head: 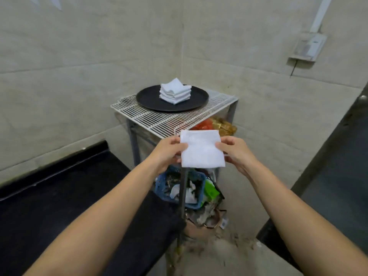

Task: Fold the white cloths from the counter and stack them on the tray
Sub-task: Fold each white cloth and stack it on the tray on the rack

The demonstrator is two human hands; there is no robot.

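A: Any brand, label or writing you can read?

B: None that I can make out. A green packet [211, 191] sits low in the clutter, but its print is too blurred to read. The small tag on the cardboard [223, 223] near the floor is too small as well.

A: Where is the cloth being worked on?

B: A folded white cloth [202, 149] is held up in the air in front of the wire shelf [157, 118]. The left hand [169, 151] pinches its left edge, thumb on the front and fingers [177, 159] curled behind. The right hand [237, 152] pinches the right edge the same way.

A: And the finished ones?

B: A stack of folded white cloths [175, 93] lies on a round black tray [147, 98]. The tray rests on the white wire shelf in the corner of the room.

A: What about the counter?

B: A dark counter [59, 186] runs along the left wall, under the left forearm. Its surface is black with a raised back edge.

A: The room?

B: Pale tiled walls [79, 56] meet in a corner behind the shelf. A grimy switch box [308, 47] hangs on the right wall with a white conduit [321, 13] rising from it. Below the shelf sits a blue basket [196, 188] of rubbish, with red and amber wrappers [216, 125] just under the wire top. The floor [229, 255] is dirty.
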